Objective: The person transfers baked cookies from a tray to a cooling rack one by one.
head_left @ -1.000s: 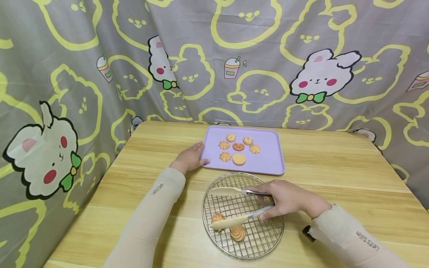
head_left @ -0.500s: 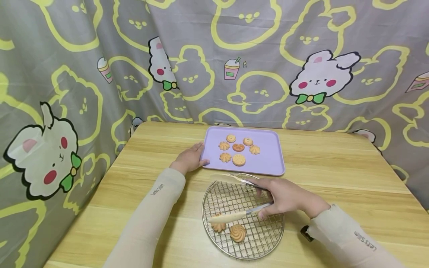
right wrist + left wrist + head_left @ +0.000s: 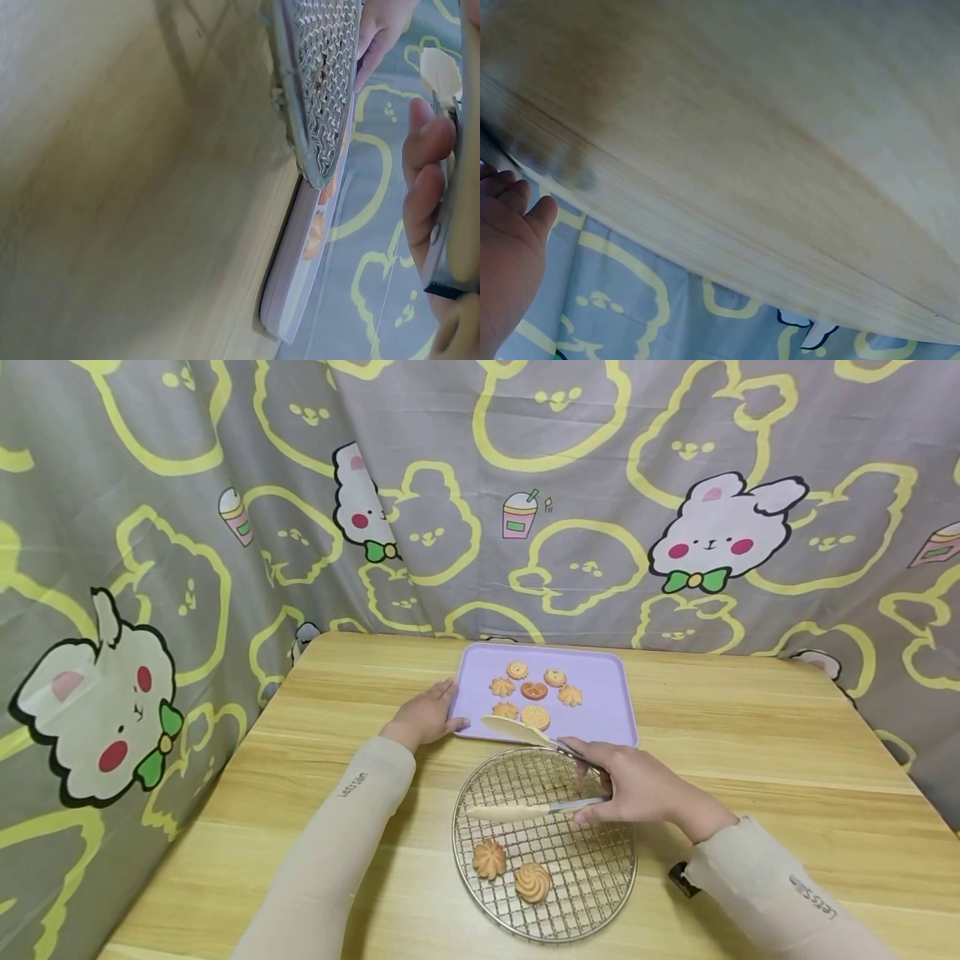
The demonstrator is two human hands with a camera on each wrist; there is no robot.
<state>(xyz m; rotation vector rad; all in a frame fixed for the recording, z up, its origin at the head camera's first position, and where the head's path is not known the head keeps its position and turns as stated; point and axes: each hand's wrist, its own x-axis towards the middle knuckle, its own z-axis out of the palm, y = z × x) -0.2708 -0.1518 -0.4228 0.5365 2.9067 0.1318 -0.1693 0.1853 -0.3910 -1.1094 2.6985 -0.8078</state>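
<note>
My right hand [image 3: 637, 785] grips a pair of tongs [image 3: 566, 807] with pale tips and metal arms. The tongs are spread apart with nothing between them. Their far tip is over the front of the purple tray [image 3: 600, 718], overlapping a flower-shaped cookie; the near tip is over the round wire rack [image 3: 551, 931]. A flower-shaped cookie [image 3: 490, 859] and a swirl cookie [image 3: 532, 882] lie on the rack. On the tray are several cookies, among them a pretzel-like one [image 3: 534, 691] and a round one [image 3: 536, 718]. My left hand [image 3: 423, 714] rests against the tray's left edge, thumb at its front corner.
The wooden table [image 3: 750, 735] extends to both sides of the tray and rack. A patterned grey curtain [image 3: 465, 527] hangs behind the table and along its left side. A small black object [image 3: 682, 879] shows by the right sleeve.
The tongs have moved away from the two rack cookies toward the tray, uncovering the flower-shaped one. Their far tip now overlaps the tray's front. My left hand stays put.
</note>
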